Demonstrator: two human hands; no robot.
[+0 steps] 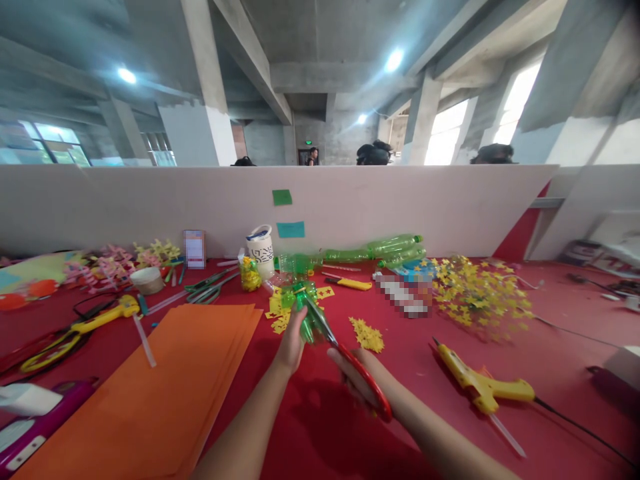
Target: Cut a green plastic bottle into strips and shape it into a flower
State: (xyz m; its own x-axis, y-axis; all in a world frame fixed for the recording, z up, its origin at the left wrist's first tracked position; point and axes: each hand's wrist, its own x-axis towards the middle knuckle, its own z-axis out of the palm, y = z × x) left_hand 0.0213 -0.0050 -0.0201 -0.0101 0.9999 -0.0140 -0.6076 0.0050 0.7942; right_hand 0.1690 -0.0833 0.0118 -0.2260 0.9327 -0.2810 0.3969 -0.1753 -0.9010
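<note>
My left hand (pixel 290 343) is closed around a green plastic bottle (pixel 309 327), held tilted above the red tabletop. In my right hand (pixel 374 365) is a pair of scissors (pixel 364 375) with red handles. The metal blades reach up and left and lie against the bottle; whether they bite into the plastic I cannot tell. Yellow sheets with star cut-outs (pixel 277 307) lie just behind the left hand. A small pile of yellow stars (pixel 367 335) rests near the right hand. My fingers on the far side of the bottle are hidden.
Orange sheets (pixel 165 373) cover the left front. A yellow glue gun (pixel 480 387) with a cable lies at right, another glue gun (pixel 107 317) at left. Behind are a yellow-handled cutter knife (pixel 353 284), green bottles (pixel 395 251), a white cup (pixel 261 250) and a yellow star bunch (pixel 475 297).
</note>
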